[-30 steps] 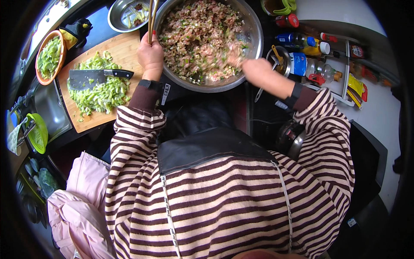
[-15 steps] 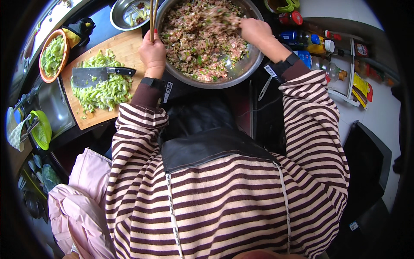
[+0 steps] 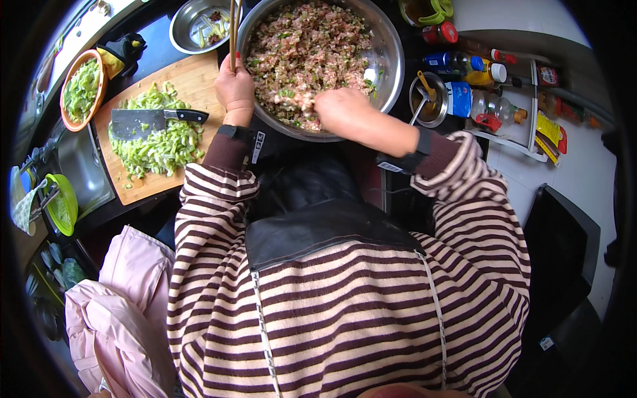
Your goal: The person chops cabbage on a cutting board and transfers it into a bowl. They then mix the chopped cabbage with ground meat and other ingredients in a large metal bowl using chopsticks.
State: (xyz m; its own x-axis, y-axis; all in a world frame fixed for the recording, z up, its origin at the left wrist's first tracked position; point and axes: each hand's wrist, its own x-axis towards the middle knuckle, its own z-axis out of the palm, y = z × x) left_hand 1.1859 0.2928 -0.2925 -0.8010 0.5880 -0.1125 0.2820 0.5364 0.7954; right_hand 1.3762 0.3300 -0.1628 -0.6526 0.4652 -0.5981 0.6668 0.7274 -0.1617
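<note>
A large steel bowl point(image 3: 396, 66) holds minced meat point(image 3: 312, 40) mixed with green bits. Upright in my left hand point(image 3: 235, 86) is a pair of wooden chopsticks point(image 3: 233, 30), the fingers closed round them at the bowl's left rim. My right hand point(image 3: 348, 116) reaches over the near rim, its fingers down in the meat. Meat coats and hides those fingers, so their grip does not show. On the wooden cutting board point(image 3: 199, 79) to the left lies a heap of chopped pale-green vegetable point(image 3: 162, 149), with a cleaver point(image 3: 139, 124) resting flat on top.
An orange-rimmed bowl point(image 3: 99, 99) of chopped greens stands far left, beside a sink point(image 3: 86, 166). A small steel bowl point(image 3: 182, 33) sits behind the board. Right of the big bowl are a metal cup point(image 3: 434, 116) with a spoon and several bottles point(image 3: 474, 66).
My right hand has moved from the bowl's right side to its near side, uncovering the steel wall there. The metal cup has come into view. My left hand keeps the chopsticks in place.
</note>
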